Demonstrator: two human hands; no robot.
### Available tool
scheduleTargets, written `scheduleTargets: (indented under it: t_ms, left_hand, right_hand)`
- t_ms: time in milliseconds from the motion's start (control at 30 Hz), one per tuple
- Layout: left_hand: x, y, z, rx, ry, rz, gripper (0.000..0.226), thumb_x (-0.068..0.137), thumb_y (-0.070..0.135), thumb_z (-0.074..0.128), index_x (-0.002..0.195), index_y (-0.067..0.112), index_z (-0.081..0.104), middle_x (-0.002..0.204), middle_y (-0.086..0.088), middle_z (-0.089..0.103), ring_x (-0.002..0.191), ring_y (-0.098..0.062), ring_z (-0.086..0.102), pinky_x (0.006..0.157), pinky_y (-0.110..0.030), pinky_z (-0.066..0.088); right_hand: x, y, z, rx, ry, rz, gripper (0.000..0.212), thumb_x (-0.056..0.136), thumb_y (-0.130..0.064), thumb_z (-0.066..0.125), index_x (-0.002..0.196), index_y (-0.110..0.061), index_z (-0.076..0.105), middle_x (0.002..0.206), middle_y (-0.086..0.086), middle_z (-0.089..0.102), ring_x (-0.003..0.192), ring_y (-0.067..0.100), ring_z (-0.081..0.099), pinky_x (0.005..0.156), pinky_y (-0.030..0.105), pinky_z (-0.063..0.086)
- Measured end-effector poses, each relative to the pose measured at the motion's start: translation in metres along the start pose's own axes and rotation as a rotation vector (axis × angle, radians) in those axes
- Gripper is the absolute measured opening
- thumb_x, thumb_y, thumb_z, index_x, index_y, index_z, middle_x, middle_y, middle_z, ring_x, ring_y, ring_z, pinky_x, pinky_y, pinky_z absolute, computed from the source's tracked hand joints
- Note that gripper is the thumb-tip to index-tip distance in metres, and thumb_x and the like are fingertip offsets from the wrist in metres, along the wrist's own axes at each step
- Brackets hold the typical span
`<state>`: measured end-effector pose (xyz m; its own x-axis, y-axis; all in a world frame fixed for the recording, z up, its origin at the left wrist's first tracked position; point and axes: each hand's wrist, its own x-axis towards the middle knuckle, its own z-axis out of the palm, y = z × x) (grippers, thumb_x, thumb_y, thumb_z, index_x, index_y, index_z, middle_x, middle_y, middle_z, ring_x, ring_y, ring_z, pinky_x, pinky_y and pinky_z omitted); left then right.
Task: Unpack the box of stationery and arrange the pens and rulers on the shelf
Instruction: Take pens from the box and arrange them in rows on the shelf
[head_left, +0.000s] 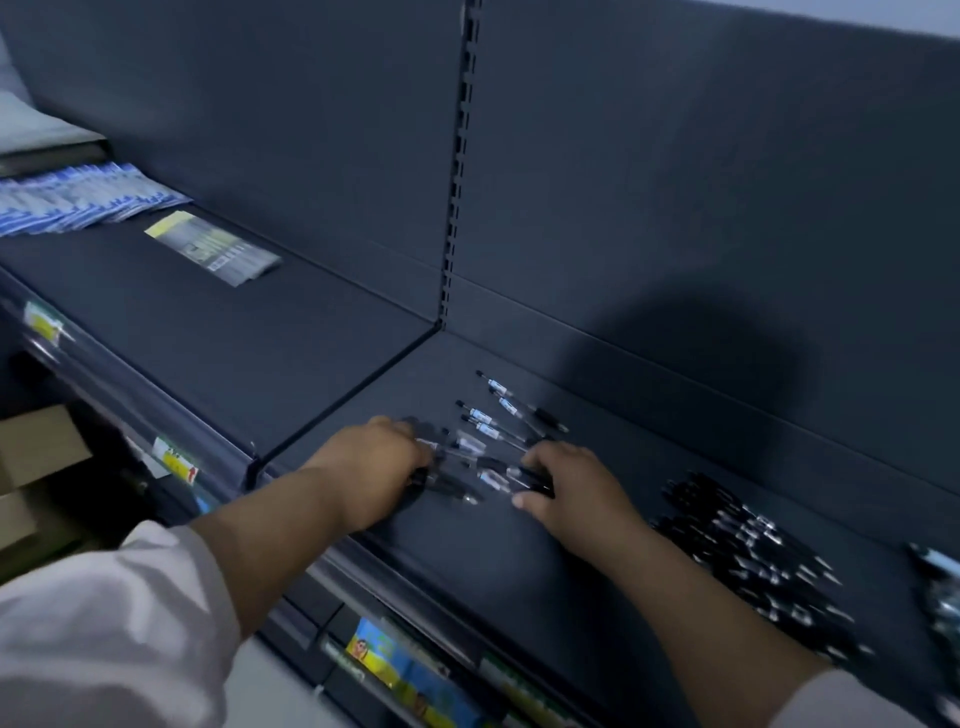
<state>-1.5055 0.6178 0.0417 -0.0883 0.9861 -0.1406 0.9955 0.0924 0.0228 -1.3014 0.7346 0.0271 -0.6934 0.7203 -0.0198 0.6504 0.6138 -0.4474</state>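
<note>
Several black pens with clear barrels (488, 431) lie scattered on the dark shelf (519, 561), in front of the back panel. My left hand (374, 462) rests palm down at their left side, fingers curled over a few pen ends. On the right side, my right hand (571, 488) has its fingers closed around a few pens. A tidy row of black pens (753, 545) lies farther right. More pens (940, 587) show blurred at the right edge.
On the left shelf section lie blue-and-white packets (78, 200) and a clear packet with a yellow label (213, 247). Price labels (179, 460) line the shelf's front rail. Cardboard boxes (31, 457) stand lower left. Colourful packets (410, 670) fill the shelf below.
</note>
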Motion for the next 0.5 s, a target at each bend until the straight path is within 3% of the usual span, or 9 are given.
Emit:
scheduleTargets:
  t_ms: [167, 333, 433, 500]
  left_hand:
    - [0.007, 0.006, 0.011, 0.059, 0.036, 0.073, 0.041, 0.091, 0.015, 0.047, 0.128, 0.032, 0.051, 0.112, 0.002, 0.053, 0.105, -0.022, 0.05, 0.082, -0.035, 0.049]
    - [0.019, 0.021, 0.01, -0.067, 0.162, 0.073, 0.029, 0.092, 0.024, 0.052, 0.12, 0.02, 0.054, 0.112, -0.002, 0.052, 0.106, -0.025, 0.051, 0.086, -0.038, 0.048]
    - [0.024, 0.029, -0.001, 0.021, 0.183, -0.088, 0.045, 0.088, 0.044, 0.057, 0.123, 0.02, 0.044, 0.12, -0.001, 0.043, 0.115, -0.024, 0.042, 0.088, -0.037, 0.042]
    - [0.025, 0.028, -0.005, 0.057, 0.123, -0.248, 0.063, 0.08, 0.061, 0.058, 0.125, 0.021, 0.039, 0.123, -0.001, 0.039, 0.119, -0.024, 0.038, 0.089, -0.038, 0.042]
  right_hand:
    - [0.021, 0.0, 0.005, -0.022, 0.049, -0.051, 0.024, 0.088, -0.03, 0.064, 0.108, -0.017, 0.059, 0.11, -0.001, 0.055, 0.108, 0.016, 0.046, 0.086, 0.024, 0.038]
    - [0.029, 0.005, 0.006, -0.025, 0.114, -0.11, 0.028, 0.087, -0.032, 0.066, 0.11, -0.017, 0.062, 0.11, -0.003, 0.058, 0.108, 0.018, 0.046, 0.087, 0.024, 0.036]
    - [0.039, 0.009, -0.003, -0.064, 0.183, -0.029, 0.032, 0.09, -0.037, 0.059, 0.118, -0.021, 0.059, 0.124, -0.001, 0.055, 0.117, 0.022, 0.043, 0.098, 0.034, 0.037]
    - [0.05, 0.016, -0.007, -0.068, 0.118, 0.065, 0.04, 0.094, -0.037, 0.052, 0.13, -0.021, 0.051, 0.138, 0.0, 0.048, 0.127, 0.025, 0.038, 0.105, 0.036, 0.034]
